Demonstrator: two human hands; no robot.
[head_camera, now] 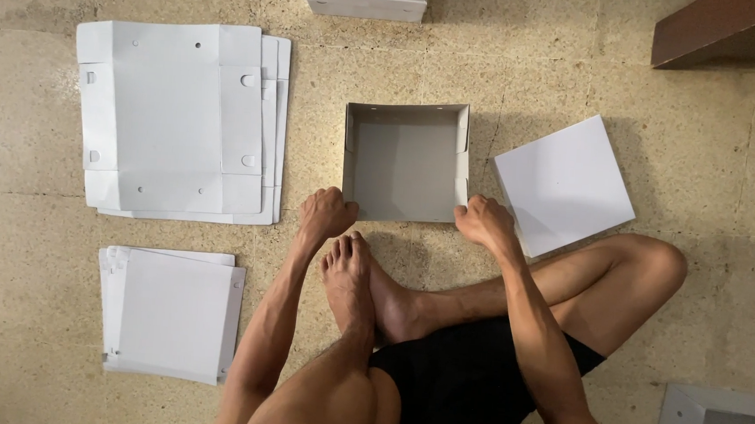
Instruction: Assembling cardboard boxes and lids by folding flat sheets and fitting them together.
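two hands are on the box [405,166], which sits open on the floor [578,67] just ahead of your crossed feet. your left hand [327,214] is curled on the near left corner, your right hand [484,220] clenched on the near right one. it looks like the near wall is being folded into shape. the next move likely calls for even pressure at both corners. a lid [564,184] lies just right; flat sheets [178,119] lie well left.
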